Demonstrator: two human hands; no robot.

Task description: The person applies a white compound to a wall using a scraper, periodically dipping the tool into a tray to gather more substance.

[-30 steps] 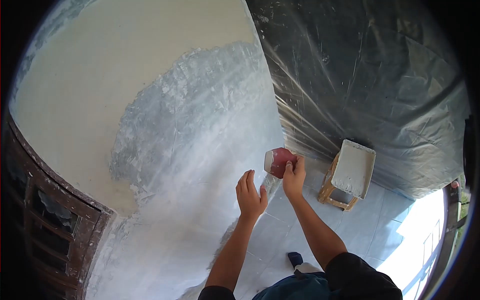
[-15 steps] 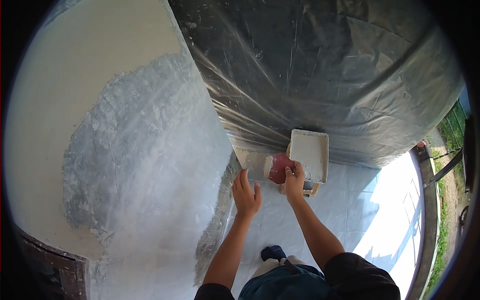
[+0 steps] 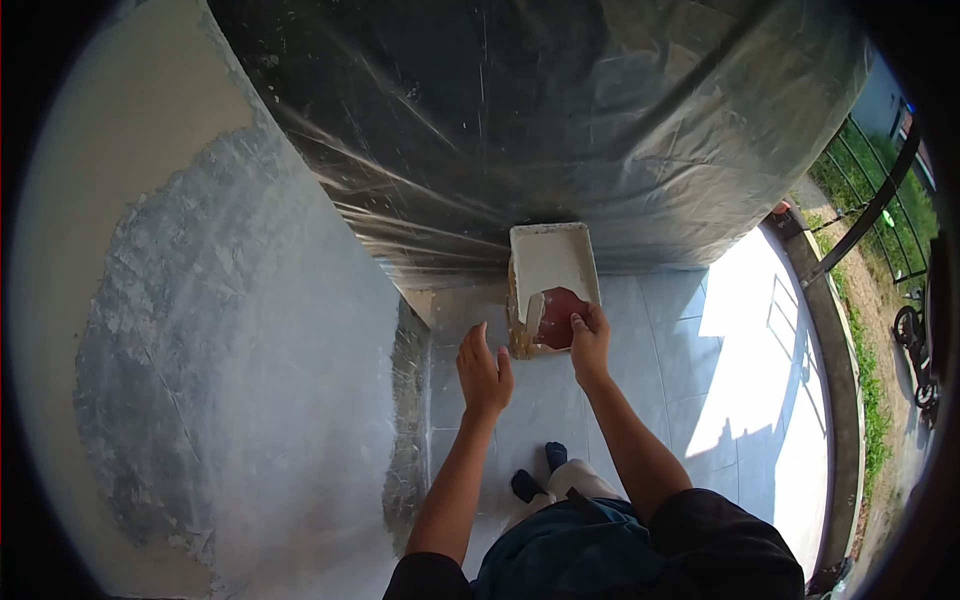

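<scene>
My right hand (image 3: 592, 342) is closed on a dark red putty spreader (image 3: 565, 318), thumb on its near face. Whitish putty coats the spreader's left edge. In this view the spreader overlaps the lower part of a shallow white tray (image 3: 553, 228), which holds smooth off-white material. My left hand (image 3: 484, 375) is empty, thumb apart from the fingers, in the air between the wall and the tray.
At left a wall (image 3: 270, 330) bears a grey, patchy coat beside cream paint. Plastic sheeting (image 3: 560, 120) hangs behind the tray, which rests on a brownish stand (image 3: 520, 345). Grey tiles (image 3: 630, 390) cover the floor; a low kerb (image 3: 845, 400) runs at right.
My view has turned, so wall and tray sit further left. The spreader has gone from the tray's left side to over its lower part. My left hand stays open.
</scene>
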